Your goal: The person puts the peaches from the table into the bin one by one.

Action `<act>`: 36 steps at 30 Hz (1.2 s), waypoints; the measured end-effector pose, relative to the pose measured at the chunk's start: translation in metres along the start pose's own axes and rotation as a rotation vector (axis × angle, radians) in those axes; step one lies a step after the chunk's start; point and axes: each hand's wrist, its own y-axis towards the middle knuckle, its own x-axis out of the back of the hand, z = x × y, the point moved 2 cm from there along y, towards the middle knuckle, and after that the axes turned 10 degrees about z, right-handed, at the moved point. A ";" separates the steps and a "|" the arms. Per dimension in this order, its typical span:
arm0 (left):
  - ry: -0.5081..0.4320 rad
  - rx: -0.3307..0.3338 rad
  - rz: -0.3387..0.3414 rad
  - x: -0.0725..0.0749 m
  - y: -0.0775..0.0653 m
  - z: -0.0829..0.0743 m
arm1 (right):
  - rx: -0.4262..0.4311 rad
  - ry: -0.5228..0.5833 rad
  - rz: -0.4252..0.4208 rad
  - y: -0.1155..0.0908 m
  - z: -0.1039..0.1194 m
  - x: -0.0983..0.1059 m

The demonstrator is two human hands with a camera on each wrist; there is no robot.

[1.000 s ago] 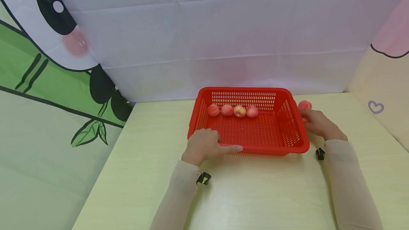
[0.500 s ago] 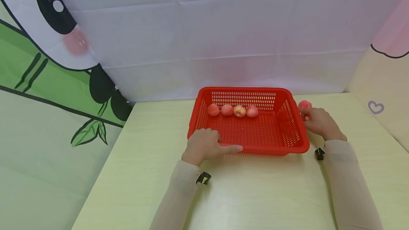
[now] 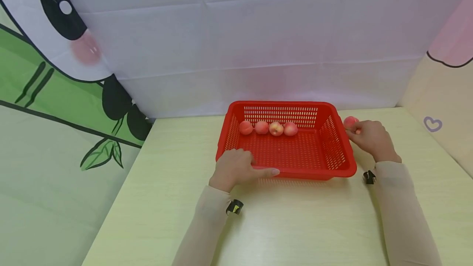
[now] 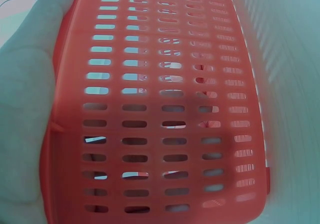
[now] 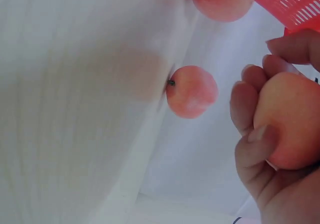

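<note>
My left hand grips the front rim of a red plastic basket, its thumb lying along the rim. In the left wrist view the slotted basket wall fills most of the picture, beside the hand. Right of the basket, my right hand holds a peach, fingers and thumb curled round it. Another peach shows just beyond that hand. A row of several peaches lies along the back inside the basket.
In the right wrist view, a peach with a dark stem end sits on the pale wooden table, and more peaches are at the top, close to the basket. A cloth backdrop hangs behind the table.
My right hand has risen slightly, its fingers now higher beside the basket's right rim. The left hand, the basket and the peaches in it have stayed put.
</note>
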 end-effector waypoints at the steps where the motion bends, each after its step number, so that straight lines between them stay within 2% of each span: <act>1: -0.001 0.000 -0.002 0.000 0.000 0.000 | 0.000 0.006 -0.024 -0.001 0.002 0.001; 9: -0.007 0.001 -0.013 0.001 -0.002 0.002 | 0.002 -0.003 -0.201 -0.010 0.024 0.024; 15: -0.007 0.000 -0.012 0.001 -0.002 0.003 | 0.080 -0.049 -0.317 -0.023 0.056 0.048; 18: -0.010 0.000 -0.007 0.000 -0.002 0.003 | 0.156 -0.092 -0.400 -0.032 0.074 0.059; 23: -0.009 -0.001 -0.001 0.000 -0.002 0.002 | 0.345 -0.136 -0.586 -0.053 0.105 0.074; 27: -0.007 -0.007 -0.004 0.001 -0.002 0.001 | 0.467 -0.160 -0.662 -0.071 0.128 0.083; 31: -0.012 -0.016 -0.006 0.001 -0.002 0.000 | 0.553 -0.132 -0.714 -0.085 0.148 0.087; 36: -0.006 -0.019 -0.004 0.002 -0.002 -0.001 | 0.640 -0.022 -0.794 -0.096 0.167 0.087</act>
